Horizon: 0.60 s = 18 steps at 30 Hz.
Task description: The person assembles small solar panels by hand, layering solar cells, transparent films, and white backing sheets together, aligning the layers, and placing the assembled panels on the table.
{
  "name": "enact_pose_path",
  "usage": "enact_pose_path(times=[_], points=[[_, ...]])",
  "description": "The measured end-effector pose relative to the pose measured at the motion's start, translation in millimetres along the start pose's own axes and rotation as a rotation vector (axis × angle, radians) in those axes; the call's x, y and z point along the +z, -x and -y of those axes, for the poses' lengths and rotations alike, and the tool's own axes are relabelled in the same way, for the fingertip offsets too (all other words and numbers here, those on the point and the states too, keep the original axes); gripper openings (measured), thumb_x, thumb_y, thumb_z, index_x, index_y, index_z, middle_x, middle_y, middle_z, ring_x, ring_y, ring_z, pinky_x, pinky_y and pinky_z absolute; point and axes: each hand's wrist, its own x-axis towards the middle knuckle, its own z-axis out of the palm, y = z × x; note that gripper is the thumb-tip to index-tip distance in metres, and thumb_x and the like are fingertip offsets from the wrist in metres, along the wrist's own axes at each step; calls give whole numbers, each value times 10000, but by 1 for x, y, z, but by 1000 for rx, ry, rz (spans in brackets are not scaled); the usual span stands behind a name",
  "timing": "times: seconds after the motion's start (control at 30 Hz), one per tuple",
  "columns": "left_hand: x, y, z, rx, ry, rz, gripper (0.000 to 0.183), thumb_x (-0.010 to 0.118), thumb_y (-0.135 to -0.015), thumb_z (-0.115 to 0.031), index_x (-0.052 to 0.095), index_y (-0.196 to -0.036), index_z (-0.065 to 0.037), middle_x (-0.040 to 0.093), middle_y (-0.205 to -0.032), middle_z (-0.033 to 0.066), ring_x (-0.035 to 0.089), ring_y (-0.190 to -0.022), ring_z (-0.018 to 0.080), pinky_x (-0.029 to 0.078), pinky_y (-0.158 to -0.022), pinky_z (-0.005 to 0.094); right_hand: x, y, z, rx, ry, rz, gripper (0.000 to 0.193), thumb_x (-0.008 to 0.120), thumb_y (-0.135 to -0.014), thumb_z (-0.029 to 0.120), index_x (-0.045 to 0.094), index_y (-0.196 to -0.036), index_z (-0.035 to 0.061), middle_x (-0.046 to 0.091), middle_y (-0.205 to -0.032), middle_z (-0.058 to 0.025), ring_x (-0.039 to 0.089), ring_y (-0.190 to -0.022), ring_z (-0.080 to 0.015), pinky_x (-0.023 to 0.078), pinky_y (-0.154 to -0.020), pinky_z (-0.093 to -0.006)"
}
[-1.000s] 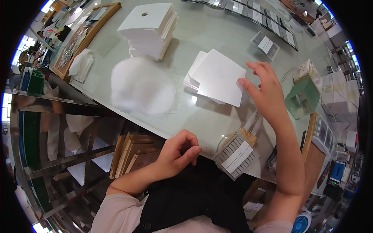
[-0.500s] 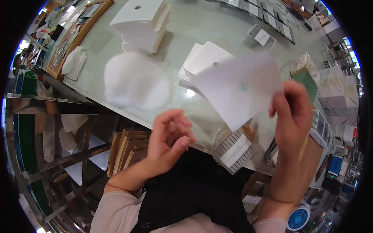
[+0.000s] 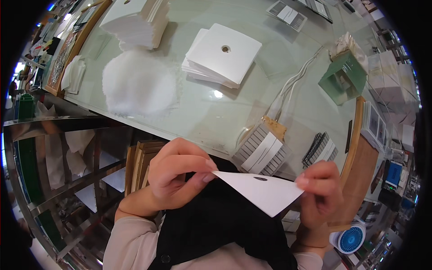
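- Currently, your left hand (image 3: 177, 173) is pinching the left corner of a white sheet (image 3: 270, 195) between thumb and fingers.
- Your right hand (image 3: 320, 191) is pinching its right corner.
- The sheet is slanting before your black apron (image 3: 211, 225), showing a dark hole.
- Beyond, a short stack of similar sheets (image 3: 213, 60) is lying on the pale table (image 3: 193, 119), right of a white mound (image 3: 137, 83).

Left hand (image 3: 177, 175) in a pinch, right hand (image 3: 320, 191) likewise, held apart
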Motion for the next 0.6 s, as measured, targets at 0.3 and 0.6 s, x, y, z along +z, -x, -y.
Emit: enact_pose_path(times=[0.3,0.6], points=[[0,1,-1,-100,18,272,199,658,-821,39,586,-994,-31,563,-890,78,583,-740,146,474,-653,235,-12,23,-8,183,-96,142,80,625,-857,119,639,-893,48,501,-835,-62,497,-684,-133,395,-604,-220],[31,-2,14,-769,490,-40,382,671,-837,-11,479,-1165,-49,515,-849,-22,497,-742,30,399,-670,170,7,0,-42,638,-348,-13,218,558,-862,-3,606,-1074,-16,471,-857,21,420,-754,-45,350,-683,-178]])
